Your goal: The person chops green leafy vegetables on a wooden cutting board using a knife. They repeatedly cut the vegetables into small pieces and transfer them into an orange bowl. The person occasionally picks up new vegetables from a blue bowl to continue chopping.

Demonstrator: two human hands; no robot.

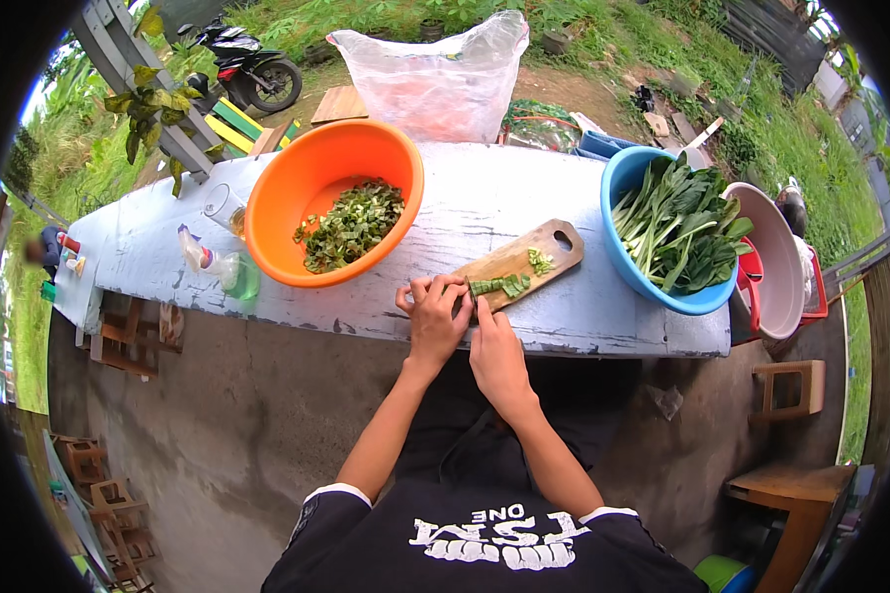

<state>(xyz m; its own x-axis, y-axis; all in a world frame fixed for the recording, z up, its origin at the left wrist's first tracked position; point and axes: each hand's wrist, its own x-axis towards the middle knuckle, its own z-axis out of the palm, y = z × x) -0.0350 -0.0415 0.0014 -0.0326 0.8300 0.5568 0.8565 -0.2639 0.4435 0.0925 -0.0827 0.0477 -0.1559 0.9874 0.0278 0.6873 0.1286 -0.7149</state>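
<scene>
On the near end of a wooden cutting board point(519, 261), my left hand point(436, 319) bends its fingers over leafy greens, which it mostly hides. My right hand point(500, 363) grips a knife point(474, 298); only a thin part of the blade shows between my hands. Sliced green leaves point(500, 285) lie in a row just beyond the blade. A small heap of pale chopped stems point(540, 261) sits near the board's handle hole. Chopped greens point(356, 222) fill part of the orange basin point(285, 185) at left. Whole leafy greens point(675, 222) are piled in the blue basin point(614, 185) at right.
The basins stand on a worn, white-painted table point(460, 193). Left of the orange basin are a glass point(224, 204) and a plastic bag point(204, 252). A large translucent bag point(437, 81) rises behind the table. A pinkish basin point(775, 259) is at far right. A person point(48, 248) is at far left.
</scene>
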